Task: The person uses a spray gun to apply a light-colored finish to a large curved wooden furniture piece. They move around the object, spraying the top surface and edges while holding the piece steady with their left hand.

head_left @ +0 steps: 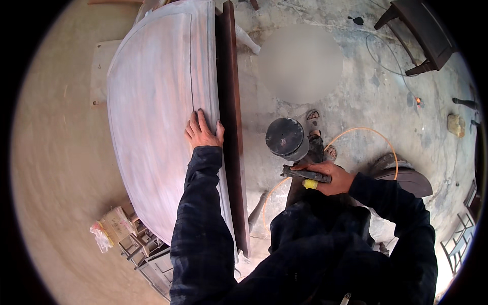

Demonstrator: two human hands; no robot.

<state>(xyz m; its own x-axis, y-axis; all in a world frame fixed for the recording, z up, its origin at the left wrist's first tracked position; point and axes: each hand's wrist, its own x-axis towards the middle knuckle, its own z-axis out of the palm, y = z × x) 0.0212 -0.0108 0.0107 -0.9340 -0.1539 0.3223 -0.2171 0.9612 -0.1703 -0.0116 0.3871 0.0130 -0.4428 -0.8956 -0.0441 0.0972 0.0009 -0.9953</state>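
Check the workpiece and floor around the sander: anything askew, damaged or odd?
Nothing looks damaged. The curved wooden panel is dusty white, left hand flat on it. The right hand holds the sander off the panel. An orange hose loops loosely across the floor.

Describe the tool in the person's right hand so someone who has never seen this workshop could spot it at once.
Start at the big pale, dusty curved wooden panel, where the left hand rests flat. To its right, over the concrete floor, the right hand grips a handheld sander. Its round black disc, dark handle and orange hose set it apart.
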